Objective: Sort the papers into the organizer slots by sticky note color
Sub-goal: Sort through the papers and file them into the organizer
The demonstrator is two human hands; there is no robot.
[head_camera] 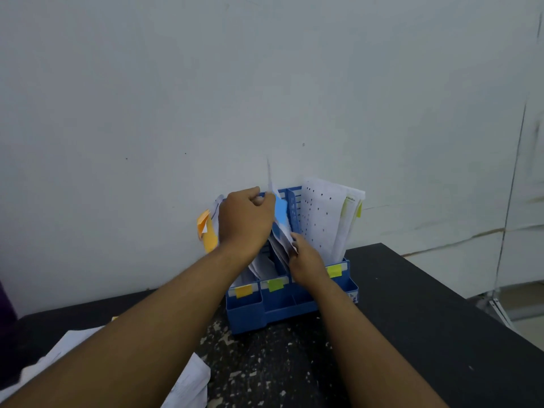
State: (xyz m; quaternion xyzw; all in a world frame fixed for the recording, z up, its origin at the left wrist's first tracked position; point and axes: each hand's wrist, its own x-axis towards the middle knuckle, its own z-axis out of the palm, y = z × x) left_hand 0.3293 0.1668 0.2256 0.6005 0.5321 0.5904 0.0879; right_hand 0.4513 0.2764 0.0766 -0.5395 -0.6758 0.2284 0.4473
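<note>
A blue plastic organizer [294, 307] stands against the wall on the black table. Its front carries an orange-yellow tag [244, 290], a green tag [275, 285] and a yellow tag [334, 271]. My left hand [245, 220] grips the top of a paper with a blue sticky note [281, 213] over the middle slot. My right hand [307, 260] pinches the lower edge of that same paper. Papers with orange notes [206, 228] sit in the left slot, partly hidden by my left hand. Papers with yellow notes [332, 219] stand in the right slot.
A loose pile of white papers [188, 384] lies on the table at the lower left under my left forearm. The black table [412, 319] has a speckled worn patch in front of the organizer. A white wall rises right behind it.
</note>
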